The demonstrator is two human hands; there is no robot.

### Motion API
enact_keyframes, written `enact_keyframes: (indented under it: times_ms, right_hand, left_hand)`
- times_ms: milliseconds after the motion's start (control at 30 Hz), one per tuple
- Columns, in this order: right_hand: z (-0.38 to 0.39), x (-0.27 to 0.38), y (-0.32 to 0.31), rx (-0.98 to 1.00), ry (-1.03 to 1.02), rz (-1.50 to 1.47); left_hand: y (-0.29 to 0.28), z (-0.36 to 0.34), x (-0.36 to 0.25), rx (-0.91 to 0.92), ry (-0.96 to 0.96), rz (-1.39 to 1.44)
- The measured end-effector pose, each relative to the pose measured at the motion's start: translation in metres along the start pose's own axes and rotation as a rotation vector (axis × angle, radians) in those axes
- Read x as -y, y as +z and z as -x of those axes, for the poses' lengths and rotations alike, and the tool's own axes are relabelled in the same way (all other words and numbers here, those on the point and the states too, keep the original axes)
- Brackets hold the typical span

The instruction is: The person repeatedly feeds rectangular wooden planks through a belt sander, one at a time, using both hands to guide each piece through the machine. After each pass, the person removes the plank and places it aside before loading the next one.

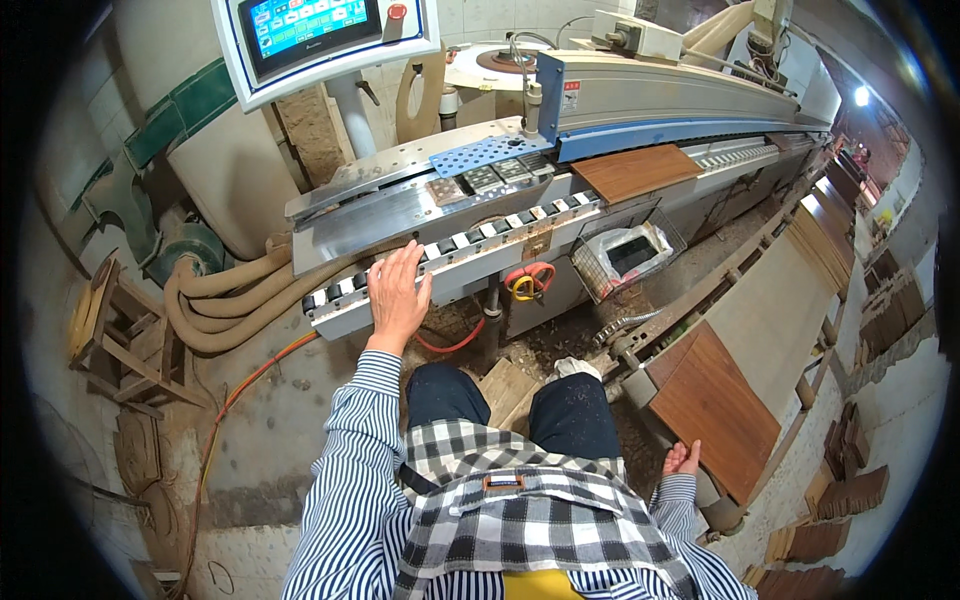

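My left hand (398, 295) lies flat, fingers stretched out, on the roller rail (465, 240) along the front of a long machine. At my right side, my right hand (682, 458) is palm up with loosely bent fingers and nothing in it. It is beside the near edge of a brown wood-grain panel (715, 410); whether it touches the panel I cannot tell. That panel rests on the end of a long low conveyor table (785, 285). Further along the machine, a second brown panel (638, 173) lies across the rail under the blue-edged beam (690, 140).
A control screen (312, 30) stands at the upper left. Thick dust hoses (225, 300) and an orange hose (240, 390) run along the left floor, near a wooden stool (130, 340). A wire basket (628, 250) hangs under the machine. Stacked boards (815, 540) line the right.
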State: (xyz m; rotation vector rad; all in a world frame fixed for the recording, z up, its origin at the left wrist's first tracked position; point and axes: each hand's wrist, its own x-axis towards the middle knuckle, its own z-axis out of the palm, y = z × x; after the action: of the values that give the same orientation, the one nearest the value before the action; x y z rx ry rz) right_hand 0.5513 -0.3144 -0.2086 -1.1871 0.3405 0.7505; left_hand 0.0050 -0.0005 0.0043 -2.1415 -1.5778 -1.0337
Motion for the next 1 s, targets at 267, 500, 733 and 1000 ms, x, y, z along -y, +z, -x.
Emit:
enact_keyframes:
  times_ms: [267,500,733,1000]
  right_hand:
    - [0.068,-0.019,0.022,0.252,0.226,-0.073]
    - [0.040,0.008,-0.015,0.106,0.062,-0.270]
    - [0.073,0.033,0.009,0.343,-0.047,-0.116]
    - [0.113,0.017,0.132,0.823,0.101,0.039]
  left_hand:
    - [-0.001,0.002,0.003,0.009,-0.004,0.002]
    - [0.001,0.001,0.003,0.025,0.006,0.008]
    - [-0.015,0.000,0.008,0.145,-0.020,0.134]
    - [-0.072,0.030,-0.039,0.256,0.015,0.398]
